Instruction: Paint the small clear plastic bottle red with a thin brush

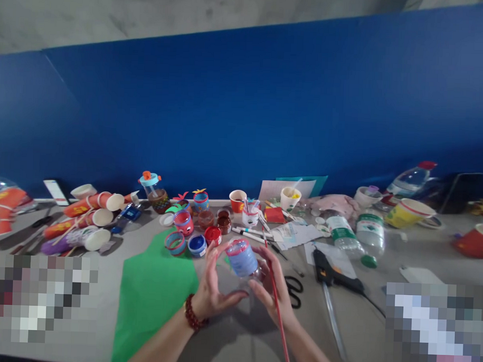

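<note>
Blue paint coats the clear plastic cup, held just right of the green sheet. From my remote seat, I see the right hand pinching its lower part between thumb and fingers, a red paintbrush tucked along, probably sparing wet paint. The left hand spreads near the rim; contact is unclear. Paint jars sit beyond the sheet, likely for easy dipping.

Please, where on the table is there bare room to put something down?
Bare: the green sheet left of the left hand, in front of the paint jars; the grey table left of that sheet; the patch right of the clear stick. Crowded: the back, with cups and bottles.
</note>
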`<state>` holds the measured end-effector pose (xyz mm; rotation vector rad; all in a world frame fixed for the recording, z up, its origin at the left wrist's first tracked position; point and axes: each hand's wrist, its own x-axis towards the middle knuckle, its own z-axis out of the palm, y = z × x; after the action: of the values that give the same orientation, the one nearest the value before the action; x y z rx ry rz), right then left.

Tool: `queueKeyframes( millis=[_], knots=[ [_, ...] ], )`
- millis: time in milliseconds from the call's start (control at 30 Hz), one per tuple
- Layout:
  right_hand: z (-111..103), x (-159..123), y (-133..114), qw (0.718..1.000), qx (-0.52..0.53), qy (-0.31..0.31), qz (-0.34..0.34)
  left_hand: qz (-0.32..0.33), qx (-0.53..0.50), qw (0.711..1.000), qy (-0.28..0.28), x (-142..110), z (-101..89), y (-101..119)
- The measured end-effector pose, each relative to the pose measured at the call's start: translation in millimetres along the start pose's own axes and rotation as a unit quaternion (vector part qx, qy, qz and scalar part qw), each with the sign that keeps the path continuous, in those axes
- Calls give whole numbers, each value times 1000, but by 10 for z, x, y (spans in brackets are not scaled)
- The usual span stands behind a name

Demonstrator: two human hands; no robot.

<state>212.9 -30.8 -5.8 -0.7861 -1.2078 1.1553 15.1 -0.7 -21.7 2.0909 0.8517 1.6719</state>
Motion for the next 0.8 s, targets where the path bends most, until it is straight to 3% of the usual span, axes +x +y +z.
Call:
queueKeyframes(
  millis=[100,500,700,800],
  knots=[
    [-24,6,-10,1000,-17,15,-9,50,49,997,-36,44,-21,67],
    [-73,38,-156,993,-59,81,-64,8,-72,996,-53,58,6,125],
    [-150,47,-122,980,-160,66,-94,-25,13,1000,-4,72,-70,106],
    [-171,39,-97,970,-213,46,-112,-24,50,998,-12,123,-128,101]
  ],
)
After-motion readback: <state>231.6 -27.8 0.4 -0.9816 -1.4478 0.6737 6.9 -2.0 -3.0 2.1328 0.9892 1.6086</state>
